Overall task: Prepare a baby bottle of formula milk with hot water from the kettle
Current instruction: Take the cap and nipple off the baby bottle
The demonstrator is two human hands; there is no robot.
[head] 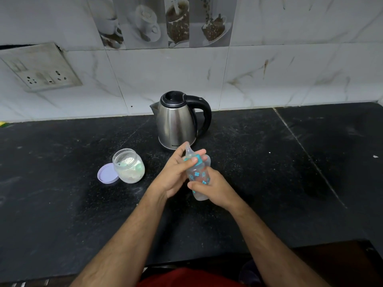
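- Right hand (214, 188): one, reaching in from the lower right, fingers and thumb curled round the lower body of the baby bottle (198, 177) and gripping it above the countertop (269, 183).
- Left hand (177, 172): one, coming from the lower left with the palm turned toward the bottle; thumb and fingers close round the teal collar (198, 159) at the bottle's neck.
- Baby bottle: one, clear plastic, printed with small teal flower and leaf shapes; held tilted, its top leaning away toward the kettle. A clear teat (189, 150) stands on the collar. Any writing on it is too small to read, and what is inside cannot be told.
- Forearms: two, bare, stretched forward over the counter's front edge; a strip of red cloth shows below between them.
- Kettle (178, 121): one, brushed steel with black lid and black handle, standing upright just behind the bottle, spout to the left, handle to the right. A dark brand mark near the base begins "MILTO"; the rest is hidden behind the teat.
- Jar (128, 165): one, clear, open, holding pale powder and something pale green, left of the hands.
- Lilac lid (107, 174): one, lying flat, touching the jar's left side.
- Countertop: dark speckled stone with a seam running on the right.
- Wall: white marbled tiles; one socket plate (41, 68) at upper left; four picture tiles showing cups and coffee beans, no legible words.
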